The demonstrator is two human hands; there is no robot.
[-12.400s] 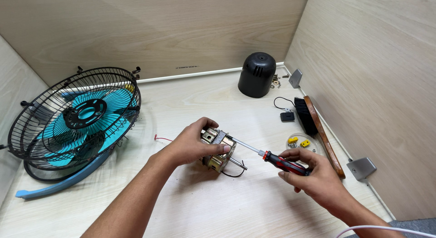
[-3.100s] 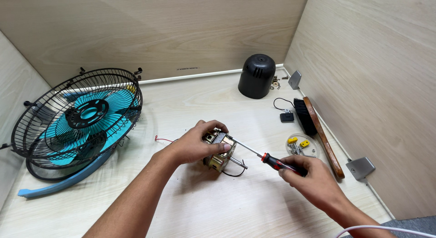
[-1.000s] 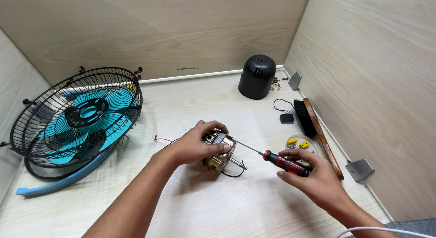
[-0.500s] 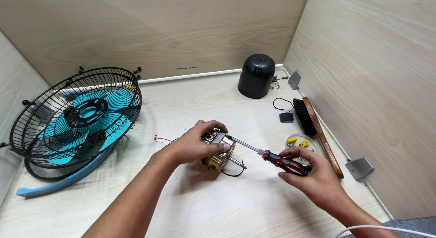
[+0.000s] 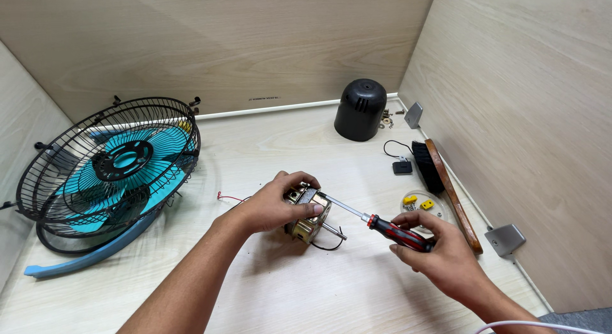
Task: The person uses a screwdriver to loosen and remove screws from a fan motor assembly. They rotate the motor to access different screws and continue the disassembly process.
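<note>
Not much is changed from half a second ago: the small fan motor [image 5: 308,214] at frame centre is kept gripped by the left hand [image 5: 274,206] on the tabletop [image 5: 268,289], while the red-and-black screwdriver [image 5: 382,224], clenched in the right hand [image 5: 440,254], is kept pressed to its top, so the screw is likely being worked.

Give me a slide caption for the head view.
Left hand steadies a fan motor while right hand drives a screwdriver into it.

A: Log your colours. The screwdriver [image 5: 400,234] at lower right?

B: Red and black grip, bare silver shaft. Your motor [image 5: 308,214], centre frame, is brass-yellow and grey metal.

A: The left of the frame?

B: Fan [image 5: 111,174]: black wire cage, turquoise blades, pale blue strip beneath. Upper right: black domed cover [image 5: 360,109]. Right edge: black-bristled brush [image 5: 440,174], brown handle; two yellow caps [image 5: 417,202].
</note>
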